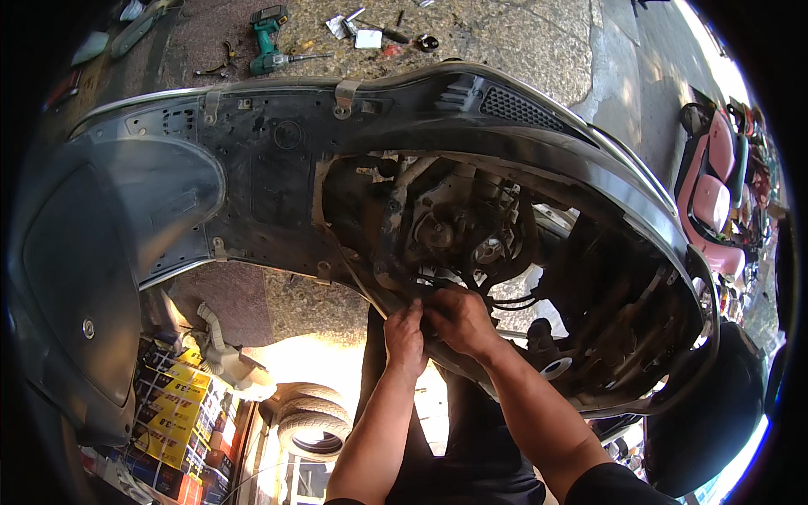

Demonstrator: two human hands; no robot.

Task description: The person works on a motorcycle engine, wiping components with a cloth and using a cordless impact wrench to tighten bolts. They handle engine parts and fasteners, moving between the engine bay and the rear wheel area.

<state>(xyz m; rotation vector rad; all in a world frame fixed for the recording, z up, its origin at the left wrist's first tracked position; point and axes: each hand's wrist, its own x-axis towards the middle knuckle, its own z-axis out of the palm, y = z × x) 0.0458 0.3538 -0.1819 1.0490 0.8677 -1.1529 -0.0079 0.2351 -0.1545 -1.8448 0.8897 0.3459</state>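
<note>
A black scooter body (261, 185) lies across the view, with an opening showing a dusty frame, metal mechanical parts (436, 229) and dark cables (513, 301). At the near edge of that opening, beside a frame tube, my two hands are close together. My left hand (406, 332) has its fingers curled up against the edge. Just right of it, my right hand (459, 318) is bent over the same spot, fingers closed. Whatever they grip there is dark and hidden by the fingers.
A green drill (265, 42), pliers (220, 63) and small parts lie on the ground beyond. Pink scooters (711, 194) stand right, a black rounded object (707, 404) lower right. Below left are stacked tyres (307, 421), a grey hose (215, 337) and boxes (168, 404).
</note>
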